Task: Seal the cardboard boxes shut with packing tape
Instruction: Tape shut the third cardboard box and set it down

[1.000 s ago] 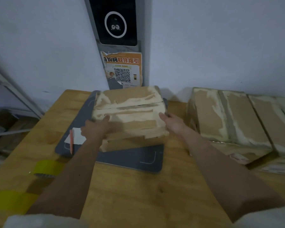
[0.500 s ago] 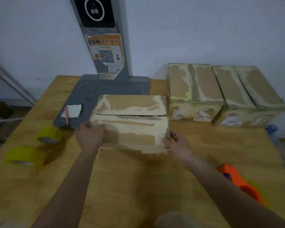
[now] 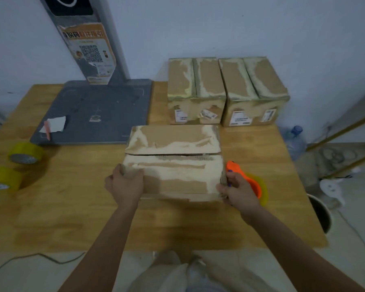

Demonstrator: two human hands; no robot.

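On the counter [image 3: 72, 207]: we are holding a cardboard box [image 3: 173, 163] in the middle, close to the front edge.
Box top: the two flaps are lying almost flat, with a thin gap showing between them.
Left hand [image 3: 124, 185]: we are gripping the box's near left corner, fingers curling over the top edge.
Right hand [image 3: 239, 191]: we are gripping the box's near right corner, fingers curling around the side.
Tape gun [image 3: 248, 180]: an orange one with a yellow roll is lying just beside the box, partly hiding behind our right hand.
Spare tape rolls [image 3: 25, 152]: two yellow ones are sitting near the counter's left edge, well apart from the box.
Other boxes [image 3: 226, 91]: two are standing side by side at the back, against the wall.
Gray pad [image 3: 105, 108]: it is lying at the back left, with a white paper scrap [image 3: 55, 124] and a red pen [image 3: 47, 129] on it.
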